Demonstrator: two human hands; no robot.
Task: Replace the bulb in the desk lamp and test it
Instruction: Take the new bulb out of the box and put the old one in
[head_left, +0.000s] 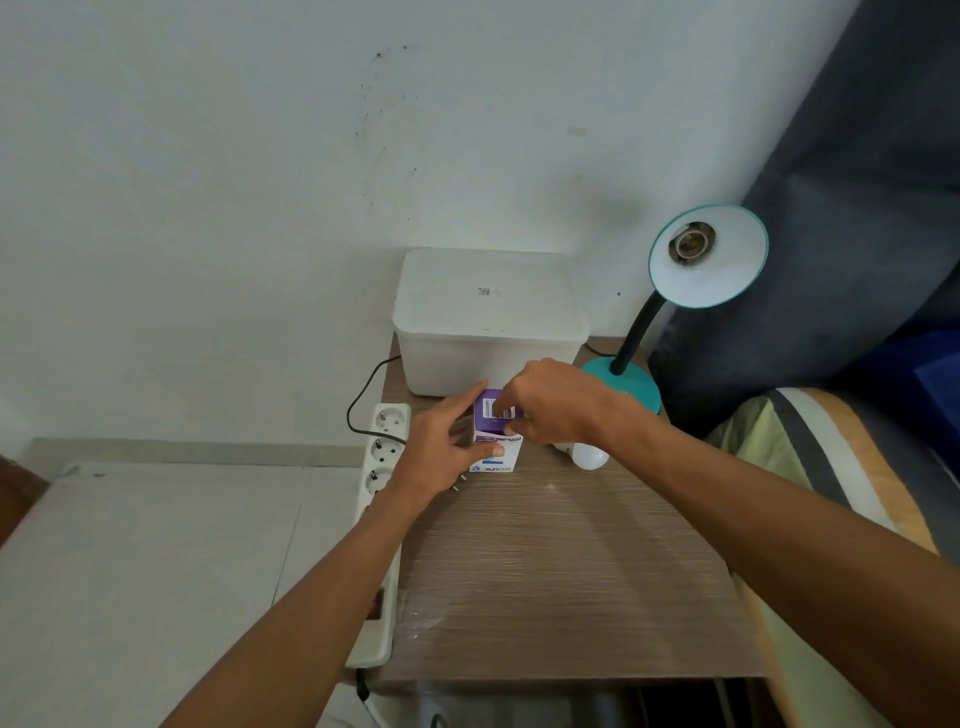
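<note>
Purple-white bulb box (497, 431) upright, top flap wallward, in the grip of both hands (441, 447) (550, 402).

The bench (561, 561) has a wood-grain surface, brownish grey with fine streaks and a faint sheen near its front left corner. The bulb box (496, 436) looks like printed card, purple and white, smooth with a slight gloss. The loose bulb (589, 456) has a matt, frosted white dome. The storage tub (488, 317) is milky, semi-translucent plastic with a smooth, dull lid. The desk lamp (706, 254) has a glossy teal shade with a white inner face, a metal socket, a black ribbed neck and a smooth teal base. The power strip (382, 467) is off-white, smooth plastic. The wall (208, 182) is matt painted plaster with dark specks.
</note>
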